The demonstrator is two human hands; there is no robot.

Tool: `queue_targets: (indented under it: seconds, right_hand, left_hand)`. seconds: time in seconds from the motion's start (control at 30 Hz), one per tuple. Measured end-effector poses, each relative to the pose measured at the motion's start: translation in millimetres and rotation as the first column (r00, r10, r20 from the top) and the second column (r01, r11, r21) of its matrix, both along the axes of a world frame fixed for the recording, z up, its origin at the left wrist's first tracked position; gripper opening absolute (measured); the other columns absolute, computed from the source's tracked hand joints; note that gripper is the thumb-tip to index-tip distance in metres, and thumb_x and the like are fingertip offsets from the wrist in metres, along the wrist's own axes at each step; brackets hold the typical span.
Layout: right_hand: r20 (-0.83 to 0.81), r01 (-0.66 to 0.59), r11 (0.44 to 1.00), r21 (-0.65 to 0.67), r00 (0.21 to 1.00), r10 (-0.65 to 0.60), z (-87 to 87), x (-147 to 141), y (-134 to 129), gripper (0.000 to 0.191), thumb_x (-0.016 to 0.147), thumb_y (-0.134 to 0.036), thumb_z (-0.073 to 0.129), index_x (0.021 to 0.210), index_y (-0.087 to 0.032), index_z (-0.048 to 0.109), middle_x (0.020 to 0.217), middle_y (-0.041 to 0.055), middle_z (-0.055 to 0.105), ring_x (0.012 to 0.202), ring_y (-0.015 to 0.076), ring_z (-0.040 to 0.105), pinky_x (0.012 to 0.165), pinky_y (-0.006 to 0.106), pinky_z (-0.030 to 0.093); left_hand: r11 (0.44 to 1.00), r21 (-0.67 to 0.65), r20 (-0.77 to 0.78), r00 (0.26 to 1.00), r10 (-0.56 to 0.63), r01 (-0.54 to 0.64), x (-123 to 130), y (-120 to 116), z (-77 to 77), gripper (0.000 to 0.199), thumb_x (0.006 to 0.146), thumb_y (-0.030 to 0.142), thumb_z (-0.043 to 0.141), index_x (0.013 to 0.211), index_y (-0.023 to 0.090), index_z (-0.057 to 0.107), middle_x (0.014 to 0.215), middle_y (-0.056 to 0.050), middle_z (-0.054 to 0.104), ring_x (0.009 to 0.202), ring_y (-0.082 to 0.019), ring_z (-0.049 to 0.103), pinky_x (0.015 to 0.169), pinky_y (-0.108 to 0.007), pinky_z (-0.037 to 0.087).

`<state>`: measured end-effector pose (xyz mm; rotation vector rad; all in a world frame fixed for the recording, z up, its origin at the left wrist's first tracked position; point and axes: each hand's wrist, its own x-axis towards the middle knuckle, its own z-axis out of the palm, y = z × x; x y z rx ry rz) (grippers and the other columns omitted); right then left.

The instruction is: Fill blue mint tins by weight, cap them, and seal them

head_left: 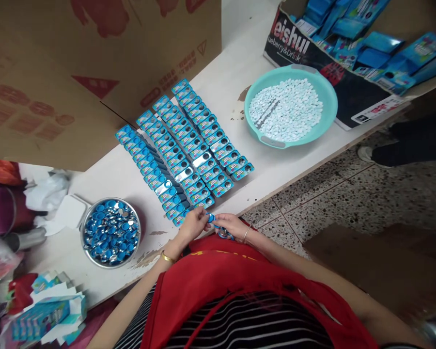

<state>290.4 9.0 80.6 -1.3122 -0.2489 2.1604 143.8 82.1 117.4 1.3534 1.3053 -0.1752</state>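
Observation:
Close to the front edge of the table, my left hand [193, 224] and my right hand [231, 226] meet. Between their fingertips is a small round blue cap [211, 218], pinched from both sides. More blue-and-silver caps [223, 233] sit under the fingers of my right hand, partly hidden. Just beyond my left hand, rows of small blue tins [203, 162] stand on the table. The nearest-left row has blue caps in its round openings, while the other rows show dark openings, some with pale pieces inside.
A metal bowl [83, 242] of blue caps is at left. A turquoise basin [330, 109] holds white pellets and a dark strip. Behind stand a large cardboard box [131, 63] and an open carton [312, 65] of blue packs. Someone's leg [410, 140] shows at right.

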Motion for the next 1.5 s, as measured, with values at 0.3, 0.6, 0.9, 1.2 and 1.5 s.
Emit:
queue_targets:
  seconds: [0.3, 0.6, 0.9, 1.2, 1.5]
  right_hand:
    - [0.087, 0.031, 0.998, -0.047, 0.996, -0.027, -7.3, 1.0, -6.7, 0.032, 0.063, -0.044, 0.071, 0.067, -0.018, 0.053, 0.05, -0.0051, 0.054, 0.035, 0.0046, 0.038, 0.032, 0.018, 0.017]
    - [0.115, 0.088, 0.993, -0.075, 0.99, -0.079, -5.4, 2.5, -7.7, 0.035, 0.06, -0.046, 0.072, 0.064, -0.018, 0.052, 0.049, -0.0053, 0.053, 0.034, 0.005, 0.039, 0.03, 0.017, 0.017]
    - [0.182, 0.161, 0.986, -0.029, 0.971, -0.153, -1.1, 1.2, 16.9, 0.032, 0.063, -0.044, 0.071, 0.067, -0.018, 0.052, 0.05, -0.0058, 0.052, 0.036, 0.0048, 0.039, 0.032, 0.016, 0.022]
    - [0.101, 0.195, 0.981, -0.014, 0.976, -0.192, 3.6, -0.2, 23.5, 0.039, 0.062, -0.046, 0.074, 0.081, -0.015, 0.062, 0.052, -0.0047, 0.054, 0.036, 0.005, 0.04, 0.033, 0.016, 0.018]
    - [0.101, 0.27, 0.963, -0.004, 0.958, -0.269, 1.1, 2.2, 23.6, 0.05, 0.058, -0.054, 0.076, 0.088, -0.015, 0.067, 0.051, -0.0062, 0.051, 0.036, 0.0044, 0.04, 0.033, 0.015, 0.019]
  left_hand:
    - [0.927, 0.289, -0.408, 0.906, -0.108, 0.241, 26.5, 37.1, -12.6, 0.009, 0.082, 0.024, 0.053, 0.08, 0.019, 0.06, 0.085, -0.01, 0.069, 0.092, -0.024, 0.064, 0.078, -0.031, 0.044]
    - [0.865, 0.181, -0.589, 0.756, -0.285, 0.467, 42.6, 56.0, -20.3, 0.022, 0.081, 0.035, 0.062, 0.081, 0.013, 0.067, 0.096, -0.019, 0.067, 0.098, -0.033, 0.062, 0.079, -0.037, 0.046]
    - [0.864, 0.312, -0.429, 0.87, -0.242, 0.394, 28.6, 46.7, -8.5, 0.02, 0.086, 0.034, 0.055, 0.088, 0.017, 0.065, 0.085, -0.009, 0.067, 0.086, -0.022, 0.063, 0.074, -0.029, 0.045]
    - [0.881, 0.381, -0.296, 0.94, -0.171, 0.281, 20.5, 38.2, -3.4, 0.014, 0.084, 0.021, 0.047, 0.089, 0.016, 0.059, 0.079, -0.002, 0.064, 0.072, -0.013, 0.058, 0.066, -0.022, 0.043]
    - [0.884, 0.295, -0.56, 0.815, -0.148, 0.363, 36.5, 81.7, -23.9, 0.02, 0.078, 0.035, 0.063, 0.074, 0.015, 0.063, 0.088, -0.017, 0.067, 0.094, -0.032, 0.063, 0.077, -0.038, 0.045]
